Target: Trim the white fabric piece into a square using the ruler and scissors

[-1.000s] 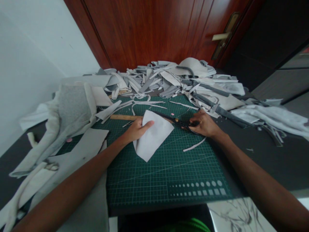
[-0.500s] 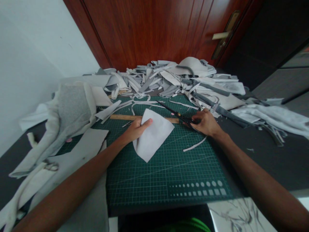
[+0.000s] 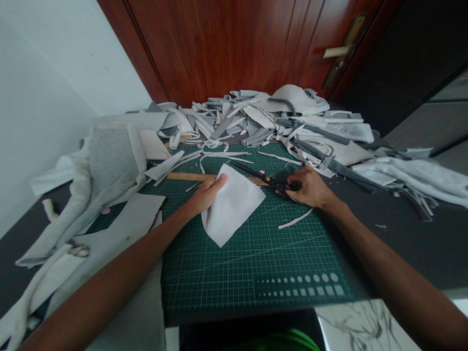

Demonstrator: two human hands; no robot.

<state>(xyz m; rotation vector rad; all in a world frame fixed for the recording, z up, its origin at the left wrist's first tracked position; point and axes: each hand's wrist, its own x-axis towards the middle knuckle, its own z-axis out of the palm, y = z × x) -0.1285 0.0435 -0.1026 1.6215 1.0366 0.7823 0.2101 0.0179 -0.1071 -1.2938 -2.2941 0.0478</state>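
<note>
My left hand [image 3: 204, 194] pinches the upper left corner of a pale grey fabric piece [image 3: 232, 207], which lies slanted over the green cutting mat [image 3: 256, 263]. My right hand [image 3: 310, 186] is closed round the handles of black scissors [image 3: 268, 178], whose blades point left just past the fabric's top edge. A wooden ruler [image 3: 185, 176] lies across the mat behind the fabric. A thin cut strip [image 3: 294, 220] rests on the mat below my right hand.
A heap of grey fabric offcuts [image 3: 270, 119] fills the back of the table against a red-brown door [image 3: 234, 44]. Larger fabric pieces [image 3: 109, 165] lie at the left, more at the right [image 3: 413, 175]. A marble surface [image 3: 361, 324] shows at the near right.
The scissors swung up and back slightly with my right hand, then settled near the fabric's top edge. My left hand kept its hold and shifted the fabric a little.
</note>
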